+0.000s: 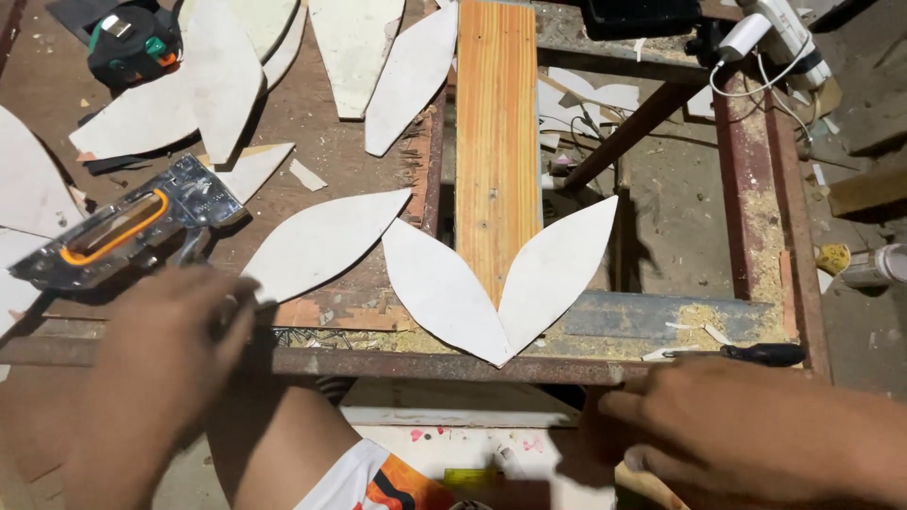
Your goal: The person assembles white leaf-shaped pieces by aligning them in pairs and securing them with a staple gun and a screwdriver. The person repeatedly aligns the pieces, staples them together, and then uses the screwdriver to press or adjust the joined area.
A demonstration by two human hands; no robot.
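Nearest, the right hand (746, 434) lies low at the near right, below the table's rusty rail (425, 365); its fingers are loosely curled and hold nothing that shows. The left hand (165, 364) sits at the near left, fingers bent over the rail, just short of the staple gun (123, 231); whether its grip has closed on anything I cannot tell, as the fingertips blur.

Just beyond the rail two white petals (501, 283) lie with their near tips touching, fanned apart over a plank (496, 132). They look like thin, stiff sheet: light, likely slick-faced, with points that could snap, so best taken flat at the broad middle edge. A third petal (321, 241) lies just left of them.

The staple gun looks heavy and rigid; its orange-lined handle is the place to hold it.

Farther left, more petals (222, 80) overlap beside a tape measure (132, 42). No containers show.
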